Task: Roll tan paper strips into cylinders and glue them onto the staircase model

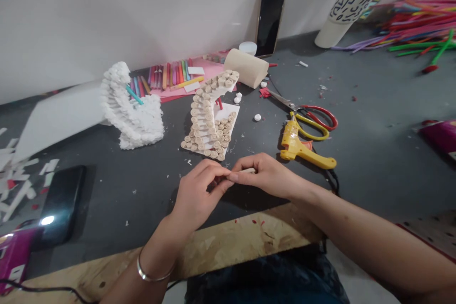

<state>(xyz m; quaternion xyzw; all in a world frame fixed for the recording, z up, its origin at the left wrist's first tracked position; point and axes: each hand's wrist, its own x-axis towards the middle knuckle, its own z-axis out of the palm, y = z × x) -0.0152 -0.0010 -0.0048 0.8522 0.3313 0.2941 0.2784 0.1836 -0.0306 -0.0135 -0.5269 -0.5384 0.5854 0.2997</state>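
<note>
My left hand (199,190) and my right hand (267,175) meet near the table's front edge, fingertips pinched together. Between them is a small beige strip (248,171), partly hidden by the fingers; it looks like paper. Just beyond my hands stands a curved craft model (204,116) on a white card base, covered with small beige rolled coils and with a red stick in it. To its left is a similar model (133,121) covered in white fluffy bits, with a teal stick. Behind the coil model lies a thick beige roll (245,67) on its side.
A yellow glue gun (302,146) and open scissors (302,114) lie to the right. A phone (271,19) leans on the wall beside a tumbler (352,7) and pipe cleaners (420,21). Coloured sticks (171,75) lie behind. At left are paper scraps (21,180) and a dark phone (64,199).
</note>
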